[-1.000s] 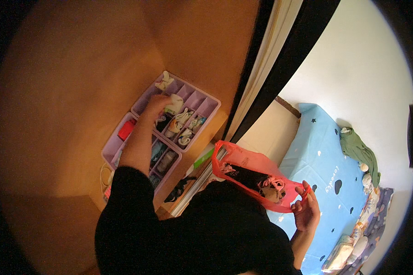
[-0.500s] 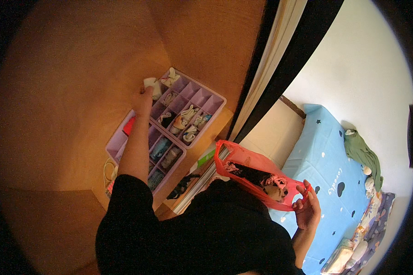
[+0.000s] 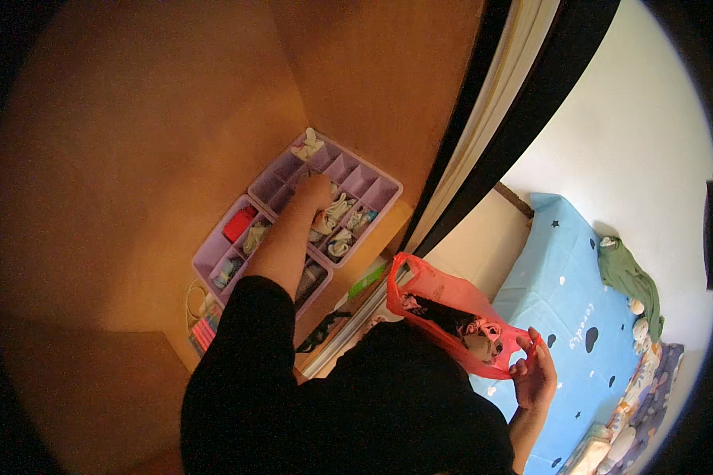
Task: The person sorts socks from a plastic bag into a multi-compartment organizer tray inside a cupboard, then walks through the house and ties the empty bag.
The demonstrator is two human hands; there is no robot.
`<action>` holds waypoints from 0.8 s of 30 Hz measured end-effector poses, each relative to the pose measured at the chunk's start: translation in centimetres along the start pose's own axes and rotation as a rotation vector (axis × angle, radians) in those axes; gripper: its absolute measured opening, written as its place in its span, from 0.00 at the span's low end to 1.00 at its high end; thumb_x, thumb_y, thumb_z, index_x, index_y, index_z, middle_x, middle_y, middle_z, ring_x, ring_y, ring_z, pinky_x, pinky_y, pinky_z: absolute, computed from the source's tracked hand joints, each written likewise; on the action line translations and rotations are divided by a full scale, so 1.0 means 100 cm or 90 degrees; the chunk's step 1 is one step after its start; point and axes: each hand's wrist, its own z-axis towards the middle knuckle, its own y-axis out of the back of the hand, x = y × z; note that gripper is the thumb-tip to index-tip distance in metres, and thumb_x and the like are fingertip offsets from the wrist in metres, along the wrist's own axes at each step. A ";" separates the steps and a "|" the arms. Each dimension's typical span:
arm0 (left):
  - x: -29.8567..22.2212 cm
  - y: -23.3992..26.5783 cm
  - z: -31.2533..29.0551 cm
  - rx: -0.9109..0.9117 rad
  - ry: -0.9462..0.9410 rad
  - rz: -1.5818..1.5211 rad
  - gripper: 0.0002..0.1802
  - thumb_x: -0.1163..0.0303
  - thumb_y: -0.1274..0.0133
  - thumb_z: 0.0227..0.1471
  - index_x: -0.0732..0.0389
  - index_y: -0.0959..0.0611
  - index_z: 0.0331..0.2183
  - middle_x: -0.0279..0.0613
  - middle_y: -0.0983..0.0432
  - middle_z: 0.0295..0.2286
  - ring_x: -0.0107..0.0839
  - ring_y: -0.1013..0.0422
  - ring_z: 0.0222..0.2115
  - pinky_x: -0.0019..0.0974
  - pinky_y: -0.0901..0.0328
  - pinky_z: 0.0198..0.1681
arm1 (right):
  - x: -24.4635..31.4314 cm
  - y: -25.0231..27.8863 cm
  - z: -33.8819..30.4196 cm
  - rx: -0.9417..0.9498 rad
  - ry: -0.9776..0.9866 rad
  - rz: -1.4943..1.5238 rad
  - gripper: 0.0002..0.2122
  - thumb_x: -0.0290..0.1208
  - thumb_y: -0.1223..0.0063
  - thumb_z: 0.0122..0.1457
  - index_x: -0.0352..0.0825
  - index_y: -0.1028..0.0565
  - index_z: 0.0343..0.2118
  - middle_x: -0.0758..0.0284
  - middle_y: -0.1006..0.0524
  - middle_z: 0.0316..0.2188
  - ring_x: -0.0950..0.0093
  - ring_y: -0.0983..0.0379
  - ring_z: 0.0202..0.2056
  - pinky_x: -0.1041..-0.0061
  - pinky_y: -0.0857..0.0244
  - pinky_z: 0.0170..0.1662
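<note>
The left hand (image 3: 315, 191) is lowered into the upper of two pale purple, rectangular plastic compartment boxes, its back toward the camera; its fingertips are hidden, so I cannot tell whether they grasp anything. This upper box (image 3: 380, 192) stands on a wood-coloured shelf (image 3: 154, 237), with a small whitish cloth bundle (image 3: 307, 145) in its far corner compartment and more rolled, light-coloured cloth pieces (image 3: 339, 244) in the compartments to the right of the hand. The lower purple box (image 3: 211, 255) lies just beside it, partly covered by the left forearm, and holds a bright red folded cloth (image 3: 238, 225) among paler ones. The right hand (image 3: 535, 381) grasps the handle end of a red, translucent plastic bag (image 3: 444, 286), which hangs with its mouth spread in front of the person's black-clad body, showing black, pink and beige cloth items (image 3: 480, 339) inside. Beyond the bag lies a light blue bed cover (image 3: 531, 294) with black and white shapes, a dark green garment (image 3: 630, 269) on its far edge.
</note>
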 end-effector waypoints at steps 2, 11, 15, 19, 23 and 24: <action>0.017 -0.026 0.016 -0.001 0.019 -0.060 0.12 0.75 0.52 0.38 0.67 0.24 0.30 0.53 0.28 0.28 0.46 0.30 0.32 0.39 0.35 0.33 | -0.002 -0.001 0.001 0.012 -0.011 0.002 0.21 0.33 0.58 0.51 0.32 0.39 0.48 0.63 0.28 0.36 0.83 0.38 0.16 0.80 0.37 0.24; 0.073 0.003 0.028 -0.039 0.091 -0.086 0.12 0.73 0.53 0.41 0.62 0.23 0.33 0.51 0.27 0.27 0.42 0.29 0.30 0.39 0.35 0.30 | -0.014 0.010 -0.009 -0.046 0.036 0.020 0.22 0.35 0.58 0.51 0.32 0.39 0.49 0.62 0.29 0.37 0.82 0.38 0.16 0.81 0.39 0.24; 0.077 -0.023 0.036 -0.104 0.049 0.087 0.10 0.73 0.51 0.39 0.64 0.22 0.29 0.51 0.27 0.26 0.43 0.29 0.26 0.40 0.34 0.28 | -0.012 -0.003 -0.009 -0.038 0.023 -0.005 0.21 0.35 0.58 0.51 0.32 0.39 0.48 0.64 0.28 0.37 0.83 0.38 0.17 0.81 0.39 0.25; 0.050 0.000 0.016 -0.182 0.099 -0.072 0.11 0.72 0.51 0.38 0.64 0.23 0.30 0.51 0.27 0.27 0.40 0.29 0.26 0.39 0.34 0.29 | -0.012 -0.014 -0.005 -0.056 0.025 0.011 0.21 0.34 0.58 0.51 0.33 0.39 0.48 0.66 0.28 0.35 0.83 0.39 0.17 0.81 0.41 0.25; 0.079 -0.005 0.002 -0.121 0.150 -0.738 0.13 0.70 0.53 0.41 0.63 0.25 0.33 0.46 0.28 0.31 0.33 0.29 0.31 0.36 0.34 0.32 | -0.014 -0.006 -0.007 -0.037 0.050 0.013 0.22 0.35 0.57 0.50 0.33 0.39 0.48 0.66 0.28 0.36 0.83 0.40 0.17 0.81 0.41 0.25; 0.068 -0.002 -0.008 -0.122 0.102 -0.933 0.13 0.70 0.53 0.42 0.63 0.25 0.34 0.45 0.28 0.31 0.31 0.30 0.32 0.36 0.34 0.33 | -0.013 -0.006 -0.007 -0.029 0.050 0.011 0.22 0.35 0.57 0.50 0.33 0.39 0.48 0.65 0.29 0.36 0.83 0.40 0.18 0.81 0.41 0.26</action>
